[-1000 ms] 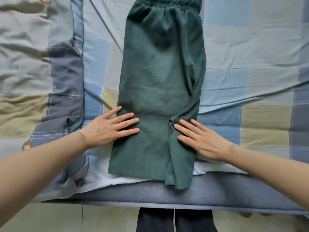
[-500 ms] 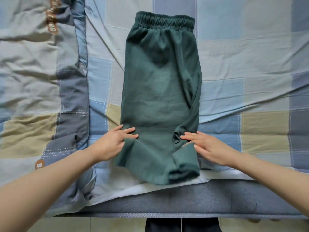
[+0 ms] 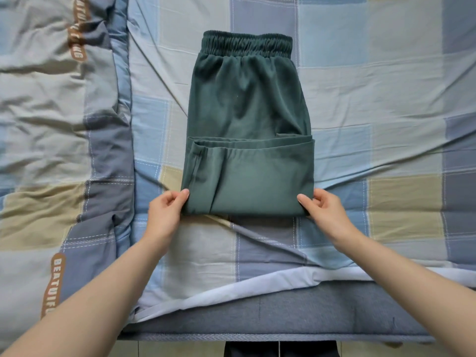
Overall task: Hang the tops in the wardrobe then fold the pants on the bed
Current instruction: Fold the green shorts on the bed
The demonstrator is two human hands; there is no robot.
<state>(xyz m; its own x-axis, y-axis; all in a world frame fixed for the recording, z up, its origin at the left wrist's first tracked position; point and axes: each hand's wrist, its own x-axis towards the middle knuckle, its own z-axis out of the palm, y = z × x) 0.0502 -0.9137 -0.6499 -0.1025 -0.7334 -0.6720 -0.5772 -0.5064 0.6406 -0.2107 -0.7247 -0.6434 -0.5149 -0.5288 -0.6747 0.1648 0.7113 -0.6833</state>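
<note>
Head cam view: the dark green pants (image 3: 247, 119) lie flat on the checked bed sheet (image 3: 373, 86), waistband at the far end and the leg ends folded up over the middle. The left hand (image 3: 166, 212) pinches the near left corner of the fold, fingers curled around the fabric. The right hand (image 3: 325, 210) does the same on the near right corner. A rumpled duvet (image 3: 51, 124) sits off to the left.

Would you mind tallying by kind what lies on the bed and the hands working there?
Green pants: 1
Patchwork quilt: 1
Checked bedsheet: 1
Hands: 2, left hand and right hand, each pinching a near corner of the pants
Total: 5
</note>
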